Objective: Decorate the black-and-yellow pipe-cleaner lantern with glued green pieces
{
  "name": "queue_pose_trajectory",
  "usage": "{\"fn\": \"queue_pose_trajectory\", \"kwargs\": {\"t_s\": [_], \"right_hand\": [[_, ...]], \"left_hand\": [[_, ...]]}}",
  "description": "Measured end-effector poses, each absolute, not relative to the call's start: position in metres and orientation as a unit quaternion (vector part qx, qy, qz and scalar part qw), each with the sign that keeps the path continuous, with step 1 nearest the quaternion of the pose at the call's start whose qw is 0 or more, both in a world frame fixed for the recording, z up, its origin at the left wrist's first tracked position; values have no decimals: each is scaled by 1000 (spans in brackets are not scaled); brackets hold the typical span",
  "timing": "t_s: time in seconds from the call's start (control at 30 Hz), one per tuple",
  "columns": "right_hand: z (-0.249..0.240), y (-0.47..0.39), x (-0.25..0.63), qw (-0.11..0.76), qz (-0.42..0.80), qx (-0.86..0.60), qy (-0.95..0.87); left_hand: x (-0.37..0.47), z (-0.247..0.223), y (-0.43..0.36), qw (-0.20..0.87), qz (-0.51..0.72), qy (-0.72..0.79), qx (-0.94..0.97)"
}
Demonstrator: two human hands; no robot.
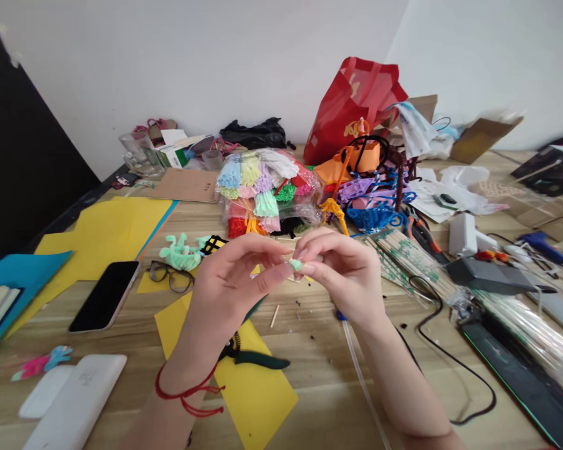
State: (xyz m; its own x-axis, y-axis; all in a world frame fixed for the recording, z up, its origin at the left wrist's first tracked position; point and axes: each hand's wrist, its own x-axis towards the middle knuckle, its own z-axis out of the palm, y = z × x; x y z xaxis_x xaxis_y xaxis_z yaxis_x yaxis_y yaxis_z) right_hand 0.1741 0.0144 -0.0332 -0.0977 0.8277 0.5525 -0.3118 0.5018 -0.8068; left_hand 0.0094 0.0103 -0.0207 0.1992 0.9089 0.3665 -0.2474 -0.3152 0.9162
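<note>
My left hand (234, 281) and my right hand (344, 272) meet above the middle of the table. Between their thumbs and fingertips is a small mint-green pipe cleaner piece (295, 264); most of it is hidden by the fingers. Both hands are closed in a pinch on it. Behind my left hand lies a mint-green twisted pipe cleaner figure (180, 252), beside a pair of glasses (171, 276). Under my left wrist, dark-green-handled pliers (262, 359) rest on a yellow sheet (257, 400). A short wooden stick (274, 315) lies below the hands.
A plastic bag of coloured pipe cleaners (267, 187) sits behind the hands, with a red bag (356, 106) farther back. A phone (105, 295) and yellow sheets (103, 231) lie left. Orange-handled pliers (424, 234), a black cable (443, 340) and a blue glue gun (543, 248) are right.
</note>
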Motion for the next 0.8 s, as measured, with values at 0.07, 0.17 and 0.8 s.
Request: {"fn": "queue_pose_trajectory", "kwargs": {"t_s": [0.07,0.17,0.8], "right_hand": [[-34,14,172,639,461,-227,-572],[-34,11,167,660,465,-252,-534],[-25,0,167,643,484,-286,-520]], "left_hand": [[11,-21,9,496,582,281,580],[13,-22,7,461,606,289,581],[16,-19,1,431,602,326,587]]}}
